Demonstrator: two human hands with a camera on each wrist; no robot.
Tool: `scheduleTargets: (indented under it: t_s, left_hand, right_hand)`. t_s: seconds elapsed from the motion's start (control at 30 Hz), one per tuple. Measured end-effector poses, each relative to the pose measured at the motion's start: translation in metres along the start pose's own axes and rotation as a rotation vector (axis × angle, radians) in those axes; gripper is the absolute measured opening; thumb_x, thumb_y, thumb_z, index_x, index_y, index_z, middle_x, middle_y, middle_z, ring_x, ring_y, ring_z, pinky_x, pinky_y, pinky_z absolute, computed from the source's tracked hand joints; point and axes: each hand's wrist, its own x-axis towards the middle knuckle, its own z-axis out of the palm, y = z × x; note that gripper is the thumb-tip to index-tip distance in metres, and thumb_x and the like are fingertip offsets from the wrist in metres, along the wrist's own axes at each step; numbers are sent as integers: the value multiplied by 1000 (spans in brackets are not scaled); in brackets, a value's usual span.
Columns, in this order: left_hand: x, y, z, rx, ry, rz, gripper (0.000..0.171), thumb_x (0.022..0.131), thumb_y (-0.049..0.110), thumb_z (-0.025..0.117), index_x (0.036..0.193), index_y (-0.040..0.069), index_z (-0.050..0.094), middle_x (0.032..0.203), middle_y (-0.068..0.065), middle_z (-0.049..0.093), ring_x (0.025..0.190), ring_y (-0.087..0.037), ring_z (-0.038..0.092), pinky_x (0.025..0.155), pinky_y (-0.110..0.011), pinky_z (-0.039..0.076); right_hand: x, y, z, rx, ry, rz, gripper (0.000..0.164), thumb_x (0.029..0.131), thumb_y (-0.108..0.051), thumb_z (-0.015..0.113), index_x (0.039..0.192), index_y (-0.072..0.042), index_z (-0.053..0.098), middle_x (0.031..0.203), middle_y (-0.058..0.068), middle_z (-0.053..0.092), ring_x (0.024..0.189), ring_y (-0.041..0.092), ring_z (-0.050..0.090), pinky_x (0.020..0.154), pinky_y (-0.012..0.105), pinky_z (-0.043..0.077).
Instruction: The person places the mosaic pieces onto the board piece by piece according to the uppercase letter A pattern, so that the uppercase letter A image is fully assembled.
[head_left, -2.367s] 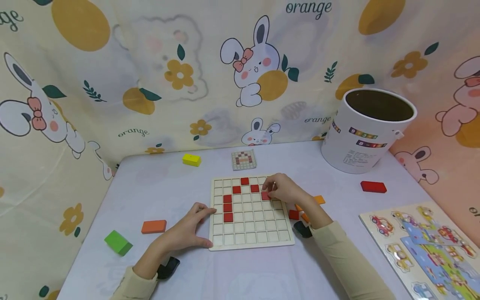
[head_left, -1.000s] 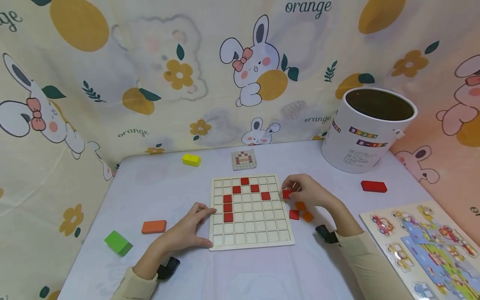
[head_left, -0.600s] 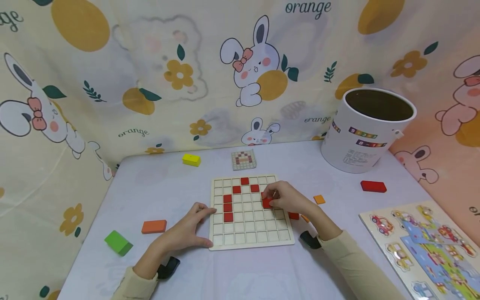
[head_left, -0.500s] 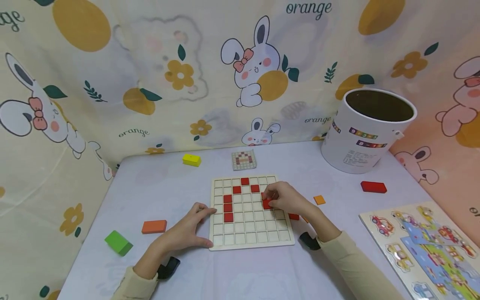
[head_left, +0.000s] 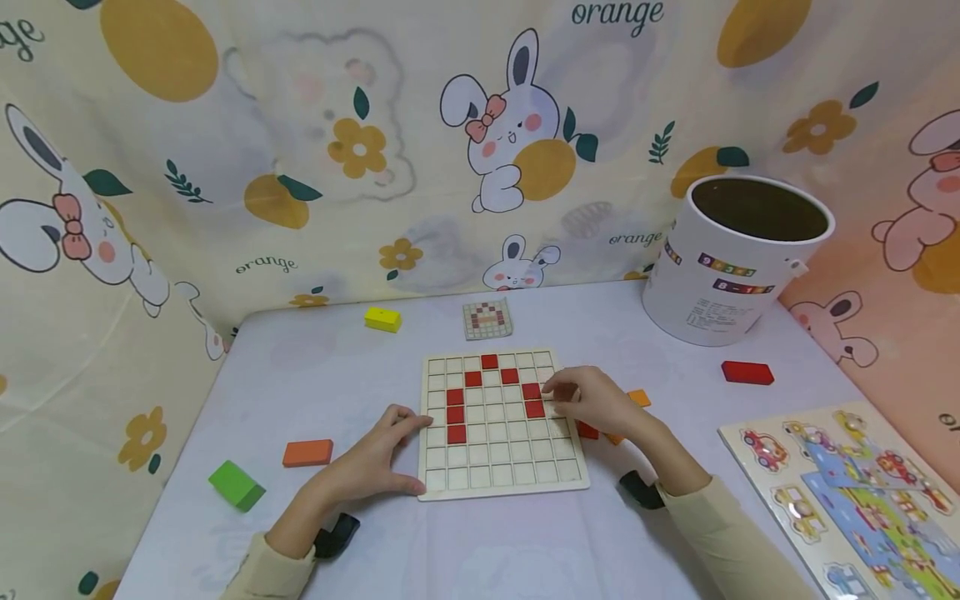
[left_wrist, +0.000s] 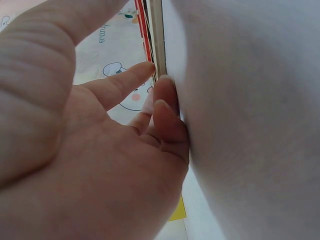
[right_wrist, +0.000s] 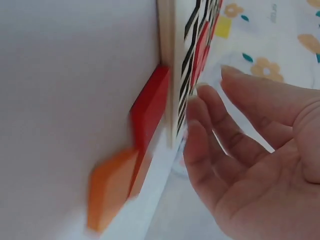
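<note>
A pale gridded board [head_left: 501, 457] lies mid-table with several red square tiles in its cells. Along its left edge rests my left hand [head_left: 375, 460], thumb near the lower corner and a fingertip higher up; in the left wrist view some fingers bend against the edge. My right hand [head_left: 600, 402] hovers over the board's right side with nothing held. Just left of its fingertips sits a red tile [head_left: 534, 409] in a cell, under another one. Beside the board, partly behind the right hand and forearm, are a loose red tile [head_left: 588, 431] and orange tiles [right_wrist: 112, 185].
A small pattern card [head_left: 487, 320] lies beyond the board. Around it are yellow [head_left: 382, 319], orange [head_left: 307, 453], green [head_left: 237, 486] and red [head_left: 747, 372] blocks. A white bucket [head_left: 720, 308] stands back right, a picture puzzle [head_left: 780, 492] front right.
The right hand took a red tile from beside the board, set it in a cell under another red tile, then let go and drew back to the right. The left hand stayed put.
</note>
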Motion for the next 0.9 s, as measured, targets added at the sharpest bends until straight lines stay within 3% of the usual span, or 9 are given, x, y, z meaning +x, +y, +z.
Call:
scheduleTargets:
  t_s: [0.33, 0.9]
  left_hand:
    - [1, 0, 1, 4, -3, -17, 93, 68, 35, 92, 146, 14, 48, 122, 1, 38, 108, -15, 40, 89, -34, 40]
    - [0, 0, 0, -15, -4, -11, 92, 68, 35, 92, 146, 14, 48, 123, 0, 38, 108, -16, 40, 89, -34, 39]
  right_hand:
    - [-38, 29, -11, 129, -48, -41, 37, 81, 8, 74, 117, 2, 66, 108, 11, 65, 95, 27, 60, 83, 34, 51]
    - [-42, 35, -12, 41, -107, -79, 35, 81, 8, 74, 112, -8, 70, 104, 4, 59, 93, 23, 53, 79, 30, 50]
